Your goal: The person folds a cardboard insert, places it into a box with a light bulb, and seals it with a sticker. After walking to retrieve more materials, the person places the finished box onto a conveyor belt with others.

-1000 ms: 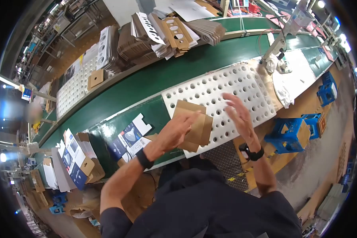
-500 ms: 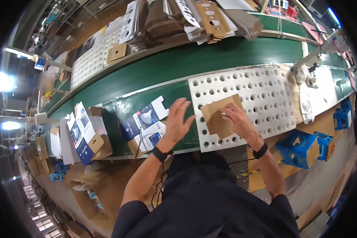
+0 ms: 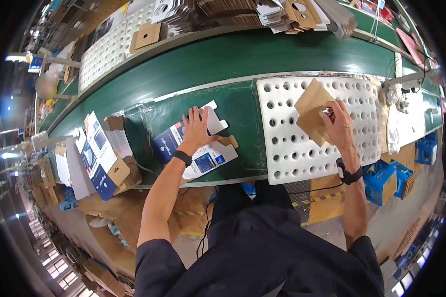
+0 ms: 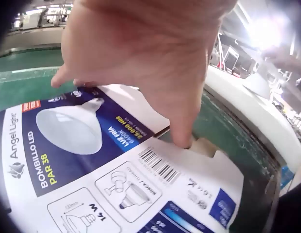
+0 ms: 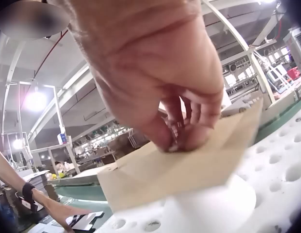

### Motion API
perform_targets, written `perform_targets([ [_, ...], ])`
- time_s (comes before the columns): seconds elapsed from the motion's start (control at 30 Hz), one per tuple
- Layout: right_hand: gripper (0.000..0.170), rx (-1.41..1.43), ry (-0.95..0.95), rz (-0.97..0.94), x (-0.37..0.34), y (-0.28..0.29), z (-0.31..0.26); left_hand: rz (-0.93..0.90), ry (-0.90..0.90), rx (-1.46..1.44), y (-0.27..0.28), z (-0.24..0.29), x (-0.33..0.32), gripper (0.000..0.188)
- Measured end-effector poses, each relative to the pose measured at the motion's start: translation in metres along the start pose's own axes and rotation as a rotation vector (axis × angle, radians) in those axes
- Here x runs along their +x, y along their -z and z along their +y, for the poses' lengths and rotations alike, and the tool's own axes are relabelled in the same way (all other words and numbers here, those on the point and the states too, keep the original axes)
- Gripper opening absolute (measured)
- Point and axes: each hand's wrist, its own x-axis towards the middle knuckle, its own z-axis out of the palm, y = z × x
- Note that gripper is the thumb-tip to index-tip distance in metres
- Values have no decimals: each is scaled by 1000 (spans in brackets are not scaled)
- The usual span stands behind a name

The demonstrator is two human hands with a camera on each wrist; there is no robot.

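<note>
My right hand (image 3: 341, 127) pinches the shiny metal base of a light bulb (image 5: 177, 138), which pokes up through a folded brown cardboard insert (image 3: 312, 109). Beneath the insert, the bulb's white body (image 5: 213, 208) shows in the right wrist view, over the white foam board (image 3: 282, 158). On the left, my left hand (image 3: 195, 132) spreads its fingers over a flattened blue and white bulb box (image 4: 82, 145). Its thumb reaches down at the box's edge in the left wrist view; its other fingertips are at the far side, partly hidden.
Another stack of printed boxes (image 3: 104, 158) leans at the left of the green work surface (image 3: 243, 114). Piles of cardboard inserts (image 3: 302, 15) stand along the far side. Blue stools (image 3: 381, 180) are on the floor at the right. A black cable (image 3: 205, 218) hangs in front of the bench.
My left hand has left the cardboard insert and gone left onto the printed box. My right hand has come to the insert, taken hold of the bulb base and carried both rightward over the foam board.
</note>
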Motion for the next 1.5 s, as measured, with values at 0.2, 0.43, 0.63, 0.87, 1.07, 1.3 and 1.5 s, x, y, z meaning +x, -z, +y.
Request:
perform_targets([
  [0.2,30,90,232,140,-59,-36,-78,150,-101,-215,20,-32,-8,111],
  [0.43,41,549,-151,-805,-41,-183,-160,288,-226,-440,119,-35,-68,108],
  [0.63,34,769,-271,-690,-22,-198,-160,90,-378,-495,119,-43,-143,136],
  [0.87,30,392,-55,-681,-28,-257,-119,186,-209,-451,24,-34,-193,131],
  [1.07,36,383,42,-294,-27,-219,-125,230,-104,-282,36,-1,-151,125],
  [1.3,50,-307,250,186,-37,-15,-15,299,100,-296,29,-2,-146,124],
  [1.5,23,-228,396,42,-12,5,16,305,69,-236,39,21,-147,122],
])
